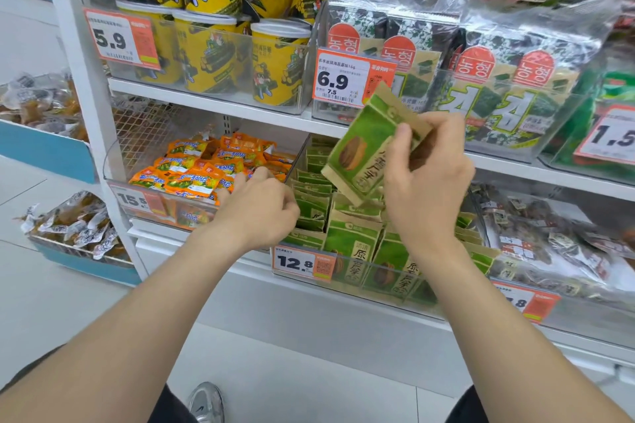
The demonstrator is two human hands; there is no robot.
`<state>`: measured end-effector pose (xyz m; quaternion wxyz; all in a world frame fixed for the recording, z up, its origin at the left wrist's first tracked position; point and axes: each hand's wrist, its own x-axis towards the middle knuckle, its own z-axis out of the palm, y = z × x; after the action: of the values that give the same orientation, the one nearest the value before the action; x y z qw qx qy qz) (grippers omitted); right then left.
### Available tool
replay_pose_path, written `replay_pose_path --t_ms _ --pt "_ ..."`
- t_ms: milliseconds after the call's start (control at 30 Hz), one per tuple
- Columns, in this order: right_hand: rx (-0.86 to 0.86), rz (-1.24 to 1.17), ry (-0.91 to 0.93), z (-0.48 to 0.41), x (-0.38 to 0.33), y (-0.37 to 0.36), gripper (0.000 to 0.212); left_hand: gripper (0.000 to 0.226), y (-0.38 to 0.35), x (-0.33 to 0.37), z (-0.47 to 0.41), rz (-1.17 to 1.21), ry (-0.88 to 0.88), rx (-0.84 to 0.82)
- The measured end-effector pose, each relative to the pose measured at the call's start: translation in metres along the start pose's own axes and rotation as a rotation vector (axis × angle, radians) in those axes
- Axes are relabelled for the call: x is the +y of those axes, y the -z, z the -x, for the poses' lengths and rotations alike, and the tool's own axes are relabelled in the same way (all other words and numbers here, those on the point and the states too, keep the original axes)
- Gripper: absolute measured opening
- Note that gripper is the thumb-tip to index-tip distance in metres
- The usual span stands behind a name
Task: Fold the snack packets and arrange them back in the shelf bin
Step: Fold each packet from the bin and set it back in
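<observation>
Above the shelf bin (385, 266) at centre frame, the right hand (426, 178) pinches a green packet (360, 151), long axis tilted toward upper right; whether the left hand (261, 213), fingers curled, grips anything is unclear.

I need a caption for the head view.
Right hand holds a green packet above the bin; left hand at its edge.

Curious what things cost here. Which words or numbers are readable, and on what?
"5.9": top-left tag, before the yellow tubs.
"6.9", "7.5": middle tag, before the seaweed packs.
"농형": red labels on those packs.
"12.8": lower tag on the clear bin.
"原": green packets in that bin.
"15": lower-left tag, by the orange packets; rest unclear.
"1.5": right-edge tag, cut off.
Held green packet, small print: too blurred.
</observation>
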<state>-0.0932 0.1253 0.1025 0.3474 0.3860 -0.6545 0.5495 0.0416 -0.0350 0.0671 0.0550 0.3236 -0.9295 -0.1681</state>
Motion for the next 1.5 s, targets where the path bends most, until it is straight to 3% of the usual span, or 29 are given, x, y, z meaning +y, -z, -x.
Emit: replay_pose_path --t_ms 133,233,400,567,733,867,967,1100,1300,1500 --pt "0.093 -0.086 -0.171 0.001 0.0 0.02 0.012 0.024 0.0 0.011 0.007 0.121 -0.049 0.251" --pt "0.002 -0.116 -0.288 0.005 0.0 0.029 0.016 0.028 0.002 0.025 0.012 0.357 -0.153 0.401" --pt "-0.191 -0.097 -0.462 0.023 0.005 0.027 0.015 0.019 -0.003 0.062 0.025 0.807 -0.359 0.279" --pt "-0.247 -0.518 -0.77 0.023 -0.01 0.034 0.021 0.008 -0.013 0.083 0.021 0.92 -0.307 0.21" --pt "-0.316 -0.67 -0.788 0.023 -0.005 0.038 0.03 0.019 -0.006 0.094 0.021 1.173 -0.226 0.106" --pt "-0.348 -0.801 -0.922 0.022 -0.006 0.044 0.031 0.043 -0.008 0.1 0.028 1.162 -0.237 0.122" --pt "-0.314 -0.775 -0.939 0.023 -0.005 0.043 0.027 0.037 -0.007 0.102 0.031 1.158 -0.236 0.148" --pt "-0.269 -0.738 -0.914 0.022 -0.009 0.042 0.025 0.02 -0.006 0.103 0.034 1.318 -0.228 0.049" --pt "-0.219 -0.691 -0.859 0.024 -0.015 0.042 0.015 0.028 -0.007 0.098 0.033 1.464 -0.186 -0.021" --pt "-0.253 -0.68 -0.81 0.024 -0.013 0.043 0.015 0.005 -0.003 0.096 0.036 1.536 -0.165 -0.057"
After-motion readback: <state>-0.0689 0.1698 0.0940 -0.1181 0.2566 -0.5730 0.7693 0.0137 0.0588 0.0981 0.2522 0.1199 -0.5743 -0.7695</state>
